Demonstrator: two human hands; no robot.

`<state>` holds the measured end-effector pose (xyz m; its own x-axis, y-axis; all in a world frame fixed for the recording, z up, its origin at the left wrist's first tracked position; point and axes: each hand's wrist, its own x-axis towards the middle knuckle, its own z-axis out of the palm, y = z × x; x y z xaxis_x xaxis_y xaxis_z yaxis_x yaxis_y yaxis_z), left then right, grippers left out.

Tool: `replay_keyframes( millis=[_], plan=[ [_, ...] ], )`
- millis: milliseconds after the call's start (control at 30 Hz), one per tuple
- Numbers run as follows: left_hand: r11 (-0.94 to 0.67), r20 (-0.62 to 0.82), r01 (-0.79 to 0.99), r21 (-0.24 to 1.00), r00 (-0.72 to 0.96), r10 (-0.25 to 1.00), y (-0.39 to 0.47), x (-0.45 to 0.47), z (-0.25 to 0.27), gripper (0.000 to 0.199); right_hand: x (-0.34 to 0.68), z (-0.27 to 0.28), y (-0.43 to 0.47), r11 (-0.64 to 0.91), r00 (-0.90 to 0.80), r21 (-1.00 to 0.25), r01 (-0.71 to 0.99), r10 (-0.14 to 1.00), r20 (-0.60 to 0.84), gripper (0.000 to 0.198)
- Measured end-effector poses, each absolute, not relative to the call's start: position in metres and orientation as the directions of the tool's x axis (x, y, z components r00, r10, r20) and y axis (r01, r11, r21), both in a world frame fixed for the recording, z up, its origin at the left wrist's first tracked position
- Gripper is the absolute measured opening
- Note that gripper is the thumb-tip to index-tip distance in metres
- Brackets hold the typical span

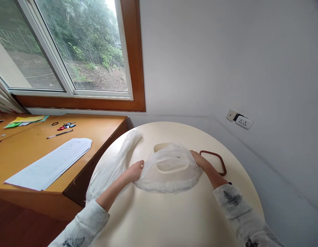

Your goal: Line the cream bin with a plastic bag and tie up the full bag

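A thin, translucent white plastic bag (174, 183) is spread between my hands above the round cream table. Pale beige curved edges show at and through the plastic; I cannot tell what they belong to. My left hand (135, 171) is closed on the bag's left side, with the thumb and fingers together. On the right side, my right hand (199, 159) grips the bag, its fingertips partly hidden by the plastic. A long bunch of clear plastic film (112, 168) lies left of my left hand. Just beyond my right wrist rests a brown rounded frame (222, 163).
The round table (169, 219) stands against a white wall with a socket (243, 122). To the left is a wooden desk (104, 125) bearing papers (53, 163), a pen (59, 134), keys (67, 126) and coloured sheets (26, 120). A window (92, 44) is behind it.
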<state>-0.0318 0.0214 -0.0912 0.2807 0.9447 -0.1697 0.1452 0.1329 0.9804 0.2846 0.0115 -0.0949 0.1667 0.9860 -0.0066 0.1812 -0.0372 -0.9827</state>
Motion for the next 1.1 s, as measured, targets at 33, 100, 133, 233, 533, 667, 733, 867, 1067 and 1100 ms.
replay_keyframes(
  millis=[33,100,133,233,533,667,733,867,1067,1100],
  plan=[
    [0.115,-0.160,0.184,0.976,0.251,0.955,0.020,-0.031,-0.087,0.025,0.285,-0.096,0.013,-0.065,0.169,-0.973,0.223,0.985,-0.027,0.013],
    [-0.014,-0.037,0.303,0.953,0.162,0.986,0.013,-0.031,-0.075,0.031,0.287,-0.098,0.014,-0.088,0.197,-0.954,0.286,0.980,-0.031,0.027],
    [-0.115,0.072,0.380,0.918,0.126,0.989,0.007,-0.030,-0.069,0.030,0.289,-0.097,0.014,-0.087,0.225,-0.946,0.312,0.974,-0.016,0.036],
    [-0.377,0.340,0.571,0.729,0.175,0.924,-0.016,-0.029,-0.054,0.022,0.291,-0.090,0.001,-0.008,0.327,-0.933,0.361,0.937,0.119,0.050],
    [-0.563,0.320,0.599,0.569,0.470,0.823,-0.057,-0.003,-0.083,0.021,0.258,-0.072,-0.072,0.361,-0.097,-0.816,0.452,0.929,0.358,0.038],
    [-0.670,0.403,0.552,0.497,0.536,0.742,-0.055,0.002,-0.088,0.015,0.254,-0.082,-0.078,0.364,0.048,-0.819,0.444,0.903,0.427,0.017],
    [-0.720,0.437,0.516,0.465,0.573,0.693,-0.057,0.000,-0.084,0.016,0.257,-0.081,-0.083,0.387,0.093,-0.828,0.406,0.884,0.459,0.011],
    [-0.868,0.483,0.380,0.319,0.723,0.494,-0.067,-0.004,-0.071,0.020,0.275,-0.064,-0.107,0.384,0.032,-0.875,0.293,0.911,0.411,0.006],
    [-0.947,0.185,0.258,0.193,0.938,0.294,-0.086,-0.004,-0.071,0.016,0.290,-0.049,-0.141,0.172,-0.370,-0.867,0.467,0.929,-0.015,0.010],
    [-0.946,0.127,0.257,0.199,0.950,0.285,-0.087,-0.002,-0.074,0.015,0.287,-0.052,-0.143,0.138,-0.382,-0.838,0.528,0.920,-0.089,0.011]
  ],
)
